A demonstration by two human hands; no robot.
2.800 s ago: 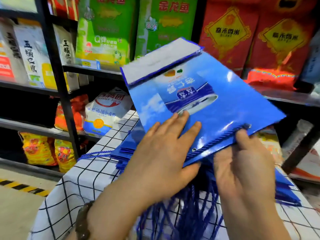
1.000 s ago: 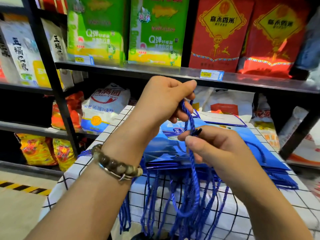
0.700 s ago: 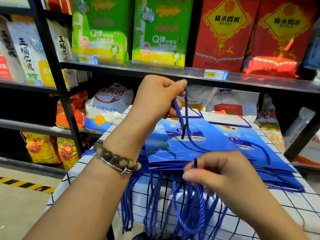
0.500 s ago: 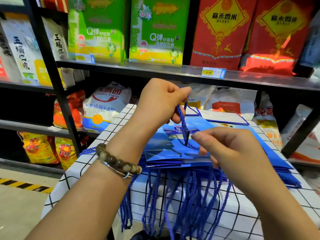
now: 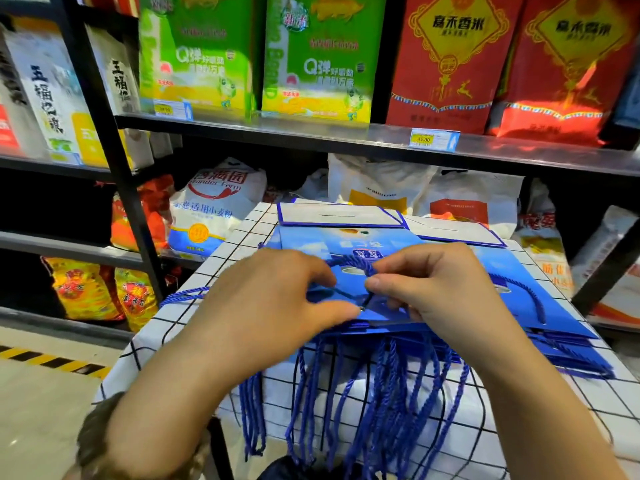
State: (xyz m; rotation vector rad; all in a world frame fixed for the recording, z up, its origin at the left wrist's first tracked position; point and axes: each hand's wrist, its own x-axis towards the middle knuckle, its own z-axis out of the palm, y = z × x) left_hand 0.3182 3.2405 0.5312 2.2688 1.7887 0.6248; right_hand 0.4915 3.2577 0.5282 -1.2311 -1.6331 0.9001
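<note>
Shop shelving [image 5: 311,136] of dark metal fills the background, stacked with 2 glossy green bags [image 5: 197,53], 2 red bags [image 5: 453,60] and a white flour sack [image 5: 214,202] lower down. In front stands a table under a white cloth [image 5: 242,230] printed with a thin black grid.

On the cloth lies a stack of flat, shiny blue paper bags [image 5: 512,282], folded and fanned slightly to the right. A fringe of twisted blue handle cords [image 5: 381,393] hangs from them over the near edge of the table.

Both bare forearms reach in from below, and the 2 hands meet over the top bag, nearly touching. The left hand [image 5: 270,303] is palm down with curled fingers: its forefinger hooks 1 end of a short blue cord [image 5: 349,262], and its thumb presses the bag's near edge just beside a small metal eyelet [image 5: 362,309]. The right hand [image 5: 440,289], knuckles up, pinches the cord's other end tightly between thumb and forefinger, just above that eyelet. The cord, thick and rope-like, arches between the 2 hands over the bag's printed face.
</note>
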